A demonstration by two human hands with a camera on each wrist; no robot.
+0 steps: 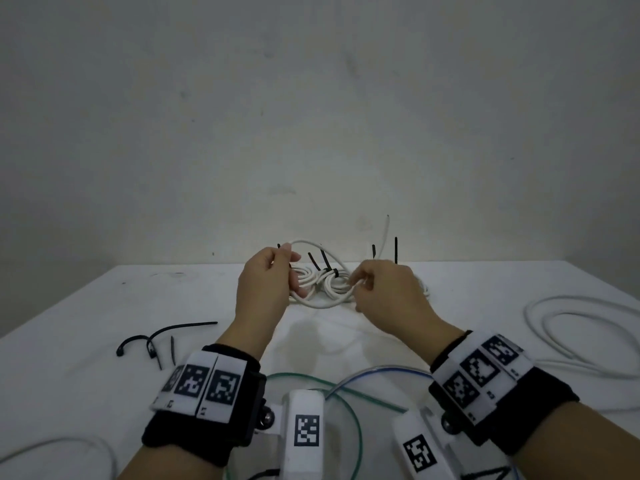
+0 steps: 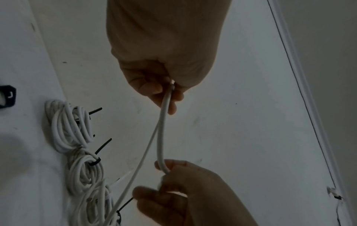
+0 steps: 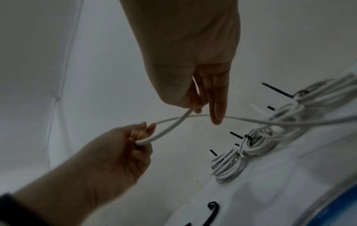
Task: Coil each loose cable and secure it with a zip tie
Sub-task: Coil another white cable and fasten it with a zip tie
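Wrist views show both hands pinching one white cable (image 2: pixel 161 131) in the air: the left hand (image 2: pixel 154 85) holds the loop's end, the right hand (image 3: pixel 201 94) holds where it crosses. The loop could spring open if either pinch slips. Just behind the hands lie tied coils (image 1: pixel 322 282), whose black tie tails (image 1: pixel 325 258) might snag the cable. Spare zip ties (image 1: pixel 162 336) lie left, maybe three.

I am seeing my left hand (image 1: pixel 266 282) and right hand (image 1: pixel 388 292) pinching a loop of white cable (image 1: pixel 322 304) above the white table (image 1: pixel 104 299). Tied white coils (image 1: pixel 318 277) are lying just behind it, and loose black zip ties (image 1: pixel 166 336) are lying to my left.
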